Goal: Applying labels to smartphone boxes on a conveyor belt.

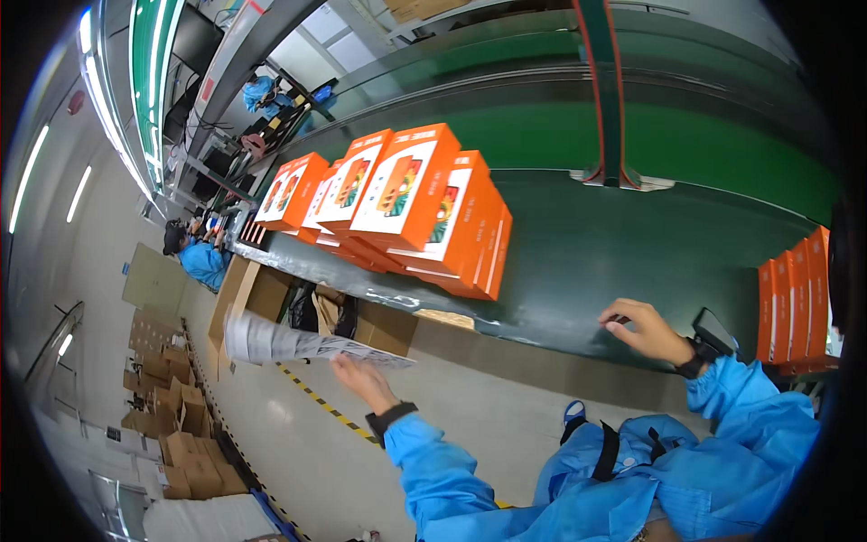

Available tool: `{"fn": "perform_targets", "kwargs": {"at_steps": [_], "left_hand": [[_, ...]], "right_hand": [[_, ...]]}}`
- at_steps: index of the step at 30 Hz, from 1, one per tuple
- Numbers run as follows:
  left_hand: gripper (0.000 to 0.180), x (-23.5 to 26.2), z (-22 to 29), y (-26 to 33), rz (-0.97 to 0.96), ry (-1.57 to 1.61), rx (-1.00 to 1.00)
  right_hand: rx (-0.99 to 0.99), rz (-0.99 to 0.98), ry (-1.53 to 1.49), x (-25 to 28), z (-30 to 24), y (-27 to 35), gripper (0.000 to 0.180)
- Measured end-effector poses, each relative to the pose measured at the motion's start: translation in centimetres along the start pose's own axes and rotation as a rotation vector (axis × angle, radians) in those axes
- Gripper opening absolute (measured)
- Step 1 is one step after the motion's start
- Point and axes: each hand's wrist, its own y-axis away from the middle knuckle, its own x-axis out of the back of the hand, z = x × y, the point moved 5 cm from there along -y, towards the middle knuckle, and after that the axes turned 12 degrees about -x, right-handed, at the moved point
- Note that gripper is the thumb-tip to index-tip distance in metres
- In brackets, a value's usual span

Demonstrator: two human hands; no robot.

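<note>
My left hand grips the near end of a long printed paper sheet, which stretches out to the left and curls at its far end. It hangs over the floor beside the bench's front edge. My right hand is at the bench's near edge, its fingers bent together. Something small and dark shows at those fingers, too small to name. Stacks of orange-and-white boxes with a picture on the front stand on the green bench top, left of my right hand and apart from it.
More orange boxes stand in a row at the bench's right end. A green-and-red post rises at its back. Below the bench is an open carton. Brown cartons line the left floor. Co-workers in blue sit farther along.
</note>
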Motion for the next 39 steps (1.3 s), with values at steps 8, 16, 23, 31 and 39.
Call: {"fn": "perform_targets", "kwargs": {"at_steps": [8, 16, 23, 31, 39], "left_hand": [[0.048, -7.1, -12.5, -4.6, 0.048, 0.461, 0.282], [0.039, -8.9, -14.6, -1.1, 0.202, 0.46, 0.439], [0.044, -8.5, -16.1, -2.0, 0.267, 0.411, 0.499], [0.045, -9.5, -15.9, -4.5, 0.251, 0.397, 0.334], [0.042, -8.5, -21.9, -5.2, 0.338, 0.347, 0.339]], "right_hand": [[-0.156, -0.065, -0.141, -9.8, 5.3, -12.7, 0.032], [-0.222, -0.069, -0.128, -10.4, 8.7, -13.6, 0.039], [-0.28, 0.137, -0.422, -8.2, 8.4, -20.0, 0.035], [-0.205, -0.231, -0.493, -6.2, 6.9, -39.5, 0.041], [-0.417, -0.837, -0.487, -11.0, 4.3, -44.2, 0.043]]}}
